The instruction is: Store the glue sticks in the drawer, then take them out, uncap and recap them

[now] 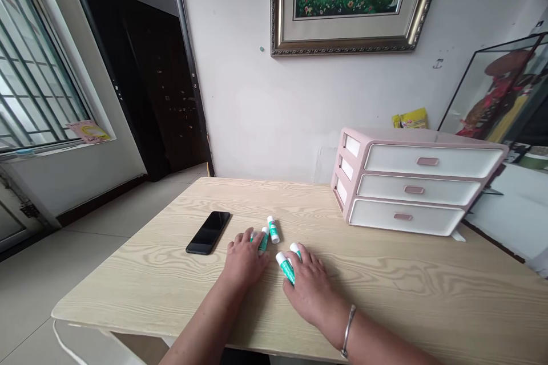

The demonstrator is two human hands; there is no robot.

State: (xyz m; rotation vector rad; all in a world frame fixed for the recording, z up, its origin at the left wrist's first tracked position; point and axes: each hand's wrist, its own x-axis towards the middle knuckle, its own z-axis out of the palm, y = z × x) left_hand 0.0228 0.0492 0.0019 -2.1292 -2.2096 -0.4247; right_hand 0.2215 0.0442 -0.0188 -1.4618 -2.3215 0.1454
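Around the black phone (208, 232), wood grain spreads leftward to the slanting left edge of the table (141, 279), onward to the far edge, and nearer to the front edge, which both forearms (205, 319) cross. Well to the phone's right, the pink-and-white drawer unit (411, 189) limits the far side. Just right of the phone, the left hand (245, 259) lies palm down, fingers loosely bent over green-and-white tubes (264, 242); further right of it, the right hand (309, 284) lies likewise, angled inward, fingers partly spread over two more tubes (286, 268). Whether either grips them, I cannot tell. Another tube (273, 230), right of the phone, lies just beyond the left fingertips.
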